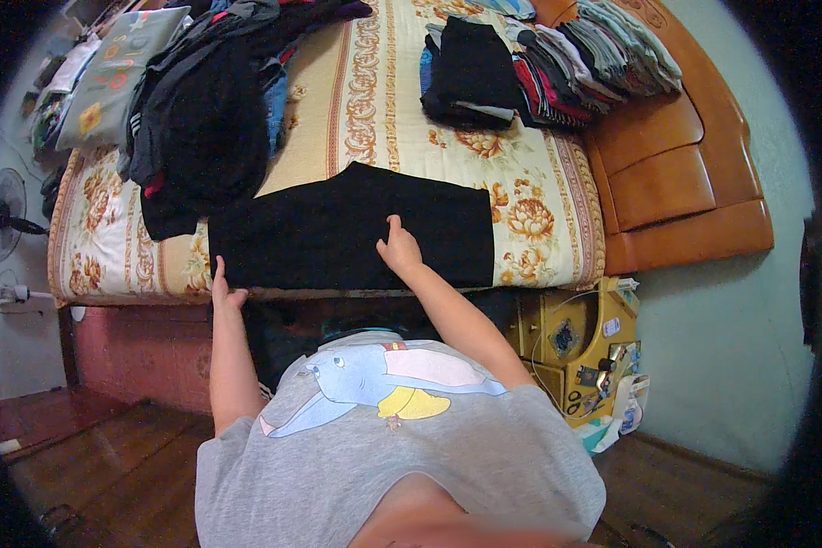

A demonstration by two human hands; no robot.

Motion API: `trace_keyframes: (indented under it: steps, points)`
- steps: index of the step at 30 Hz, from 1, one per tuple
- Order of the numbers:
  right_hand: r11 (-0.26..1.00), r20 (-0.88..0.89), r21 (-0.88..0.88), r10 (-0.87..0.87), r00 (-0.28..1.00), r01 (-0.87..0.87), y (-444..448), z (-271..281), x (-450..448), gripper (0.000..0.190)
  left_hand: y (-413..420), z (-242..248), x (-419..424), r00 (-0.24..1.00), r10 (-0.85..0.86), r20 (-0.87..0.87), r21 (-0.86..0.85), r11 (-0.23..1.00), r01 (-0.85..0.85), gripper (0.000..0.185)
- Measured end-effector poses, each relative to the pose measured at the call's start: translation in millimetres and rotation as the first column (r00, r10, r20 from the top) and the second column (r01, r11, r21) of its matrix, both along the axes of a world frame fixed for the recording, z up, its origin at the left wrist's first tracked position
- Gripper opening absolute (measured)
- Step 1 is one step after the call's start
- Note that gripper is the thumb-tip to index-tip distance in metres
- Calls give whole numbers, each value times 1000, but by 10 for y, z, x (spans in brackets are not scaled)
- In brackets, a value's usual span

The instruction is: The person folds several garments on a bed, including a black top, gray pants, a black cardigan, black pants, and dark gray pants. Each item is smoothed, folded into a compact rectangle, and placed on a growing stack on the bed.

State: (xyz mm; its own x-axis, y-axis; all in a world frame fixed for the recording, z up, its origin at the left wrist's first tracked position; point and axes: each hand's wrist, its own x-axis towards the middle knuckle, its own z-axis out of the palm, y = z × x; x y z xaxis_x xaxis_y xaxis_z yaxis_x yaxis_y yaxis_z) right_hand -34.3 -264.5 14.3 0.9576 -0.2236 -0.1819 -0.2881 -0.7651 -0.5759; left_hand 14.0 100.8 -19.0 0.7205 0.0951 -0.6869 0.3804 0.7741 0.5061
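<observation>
Black trousers (315,226), seemingly doubled lengthwise, lie flat across the near edge of the bed. At their left end, my left hand (229,291) touches the hem corner, thumb and fingers apart. My right hand (400,248) rests on the upper part of the cloth, right of its middle, with the index finger stretched out; whether it pinches any fabric cannot be told. The waist end lies to the right on the flowered bedspread (531,226).
A heap of dark clothes (205,123) touches the trousers at the left. Folded black clothes (472,75) and rows of folded garments (589,61) lie at the back right, by the wooden headboard (664,171). A yellow cabinet (555,329) stands below right, fans (7,216) far left.
</observation>
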Motion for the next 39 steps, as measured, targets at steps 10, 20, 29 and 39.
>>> trace_keyframes:
  steps: [10, 20, 29, 39]
  points:
    - [973, -124, 155, 191, 974, -171, -162, -298, 19, 65, -431, 687, -35, 894, -134, 428, 177, 982, 63, 37]
    - [-20, -213, 977, -149, 966, 212, -488, 59, -195, 61, -2372, 1594, -628, 459, -762, 456, 857, 515, 3, 44]
    - [303, -209, 920, -154, 966, 248, -1744, 540, -559, 37, -3649, 975, -798, -109, -994, 17, 995, 27, -94, 57]
    - [583, -330, 718, -195, 924, 379, -2224, -242, -625, 56, -2605, 141, -146, 312, -864, -395, 904, -426, -36, 52]
